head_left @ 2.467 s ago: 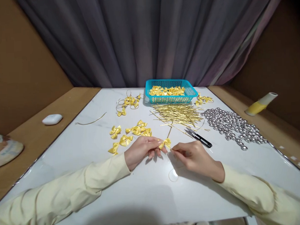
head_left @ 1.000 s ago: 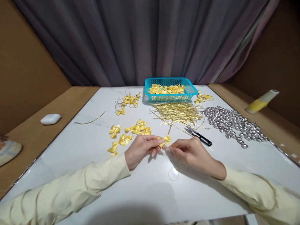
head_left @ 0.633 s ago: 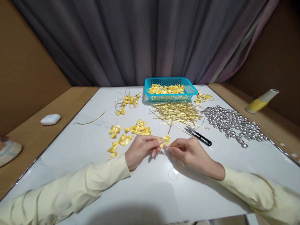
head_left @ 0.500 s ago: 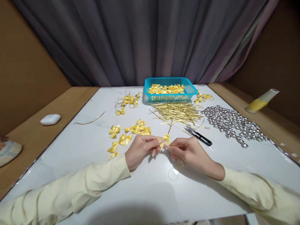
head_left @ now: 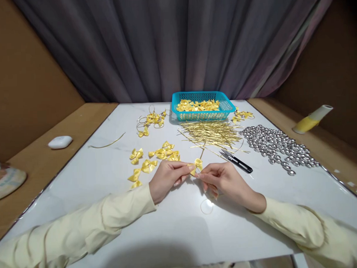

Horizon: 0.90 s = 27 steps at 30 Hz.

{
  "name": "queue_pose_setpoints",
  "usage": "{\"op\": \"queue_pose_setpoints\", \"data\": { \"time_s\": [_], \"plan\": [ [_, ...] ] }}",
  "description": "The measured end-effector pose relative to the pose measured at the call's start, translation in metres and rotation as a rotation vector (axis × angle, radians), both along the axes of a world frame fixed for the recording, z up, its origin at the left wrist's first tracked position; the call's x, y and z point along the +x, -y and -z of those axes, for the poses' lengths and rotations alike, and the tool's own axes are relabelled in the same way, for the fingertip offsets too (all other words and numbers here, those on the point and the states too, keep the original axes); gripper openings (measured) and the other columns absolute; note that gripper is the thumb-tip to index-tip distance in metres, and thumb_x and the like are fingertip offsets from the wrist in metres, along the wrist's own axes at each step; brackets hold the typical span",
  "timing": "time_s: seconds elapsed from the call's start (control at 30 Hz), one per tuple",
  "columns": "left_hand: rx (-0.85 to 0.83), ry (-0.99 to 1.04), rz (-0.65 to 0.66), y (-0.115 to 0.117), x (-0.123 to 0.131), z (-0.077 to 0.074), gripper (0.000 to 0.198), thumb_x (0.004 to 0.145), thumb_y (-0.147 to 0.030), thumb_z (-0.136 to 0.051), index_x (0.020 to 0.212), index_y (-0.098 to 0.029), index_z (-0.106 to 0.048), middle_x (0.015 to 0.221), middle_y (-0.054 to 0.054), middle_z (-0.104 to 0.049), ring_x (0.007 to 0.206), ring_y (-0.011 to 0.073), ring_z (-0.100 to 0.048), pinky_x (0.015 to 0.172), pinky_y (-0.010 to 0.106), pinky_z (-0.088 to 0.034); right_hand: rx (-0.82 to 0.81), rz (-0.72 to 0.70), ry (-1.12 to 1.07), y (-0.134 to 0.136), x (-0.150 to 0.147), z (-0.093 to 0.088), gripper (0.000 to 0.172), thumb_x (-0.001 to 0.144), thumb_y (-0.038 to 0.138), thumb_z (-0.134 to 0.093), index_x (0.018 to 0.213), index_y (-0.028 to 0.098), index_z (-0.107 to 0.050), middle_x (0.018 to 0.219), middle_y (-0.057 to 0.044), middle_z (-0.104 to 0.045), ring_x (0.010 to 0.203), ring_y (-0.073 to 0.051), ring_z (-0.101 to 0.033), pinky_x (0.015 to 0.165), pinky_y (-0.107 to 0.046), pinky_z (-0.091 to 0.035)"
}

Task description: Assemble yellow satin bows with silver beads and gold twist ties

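My left hand [head_left: 172,177] pinches a yellow ribbon bow [head_left: 198,164] between thumb and fingers, just above the table. My right hand [head_left: 219,178] is closed at the bow's lower right edge, its thumb and fingertip pressed together. What those fingertips hold is too small to make out. A thin gold tie [head_left: 203,149] sticks up behind the bow. Below the right hand, a thin loop [head_left: 206,206] lies on the white table [head_left: 158,236]. Several loose yellow bows [head_left: 149,166] are spread beside my left hand.
Beyond my hands lie gold ties [head_left: 210,133] and a blue basket [head_left: 230,109] of bows. Black thread snips [head_left: 240,164] and silver rings [head_left: 278,144] are to the right. Looped bows [head_left: 155,119] lie at the back left; a yellow-and-white tube [head_left: 311,120] stands on the right ledge.
My right hand has shifted slightly left, closer to the bow, and its lower fingers have uncurled a little. My left hand keeps its pinch on the bow.
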<state>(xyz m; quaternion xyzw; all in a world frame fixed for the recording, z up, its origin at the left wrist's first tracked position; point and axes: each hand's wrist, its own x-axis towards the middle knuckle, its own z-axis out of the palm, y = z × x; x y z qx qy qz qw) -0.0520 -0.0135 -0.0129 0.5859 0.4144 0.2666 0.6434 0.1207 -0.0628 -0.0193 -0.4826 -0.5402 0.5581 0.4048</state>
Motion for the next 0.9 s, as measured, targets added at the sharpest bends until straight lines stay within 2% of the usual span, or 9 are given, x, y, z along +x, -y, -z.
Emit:
{"op": "queue_pose_setpoints", "data": {
  "time_s": [0.1,0.27,0.4,0.57,0.77,0.9],
  "plan": [
    [0.023,-0.027,-0.001,0.0004,0.0001,-0.0008,0.027,0.075,-0.035,-0.062,0.070,-0.010,-0.070,0.041,-0.007,-0.034,0.039,0.0036,-0.025,0.039,0.021,-0.015,0.037,-0.011,0.047,-0.0001,0.0008,0.0027,0.029,0.077,0.036,-0.058,0.058,0.013,-0.057,0.047,0.001,-0.054,0.034,-0.005,-0.039,0.037,-0.019,-0.032],
    [0.098,-0.085,-0.033,0.0016,0.0010,-0.0021,0.026,0.073,-0.033,-0.063,0.068,-0.008,-0.071,0.038,-0.006,-0.035,0.039,0.0039,-0.026,0.039,0.020,-0.015,0.170,0.001,0.245,0.0009,0.0018,0.0072,0.025,0.079,0.023,-0.052,0.056,0.014,-0.057,0.043,0.003,-0.051,0.036,-0.006,-0.040,0.039,-0.018,-0.032],
    [0.057,-0.059,-0.034,0.0033,0.0020,-0.0018,0.028,0.072,-0.034,-0.063,0.066,-0.008,-0.070,0.037,-0.007,-0.032,0.037,0.0034,-0.024,0.038,0.020,-0.015,0.244,0.017,0.329,0.0007,0.0024,0.0079,0.024,0.079,0.019,-0.050,0.057,0.014,-0.058,0.042,0.004,-0.049,0.037,-0.006,-0.040,0.040,-0.017,-0.032],
    [-0.032,-0.010,0.030,0.0069,0.0037,0.0001,0.027,0.071,-0.034,-0.064,0.069,-0.008,-0.070,0.040,-0.007,-0.035,0.038,0.0032,-0.026,0.038,0.020,-0.016,0.268,0.024,0.301,0.0002,0.0033,0.0057,0.021,0.079,0.017,-0.049,0.062,0.014,-0.061,0.042,0.005,-0.047,0.037,-0.005,-0.039,0.040,-0.017,-0.032],
    [0.016,-0.028,0.009,0.0067,0.0037,0.0033,0.027,0.074,-0.034,-0.064,0.083,-0.010,-0.071,0.044,-0.006,-0.041,0.040,0.0038,-0.030,0.041,0.020,-0.020,0.208,0.041,0.204,-0.0004,0.0032,0.0042,0.021,0.079,0.023,-0.051,0.062,0.013,-0.060,0.046,0.003,-0.052,0.038,-0.006,-0.042,0.039,-0.017,-0.033],
    [0.008,0.001,0.029,0.0055,0.0039,0.0032,0.026,0.074,-0.033,-0.064,0.086,-0.012,-0.071,0.046,-0.005,-0.043,0.042,0.0043,-0.032,0.041,0.019,-0.022,0.227,0.048,0.215,-0.0016,0.0041,0.0036,0.021,0.079,0.024,-0.053,0.064,0.013,-0.061,0.047,0.002,-0.053,0.040,-0.006,-0.043,0.040,-0.018,-0.034]
  ]
}}
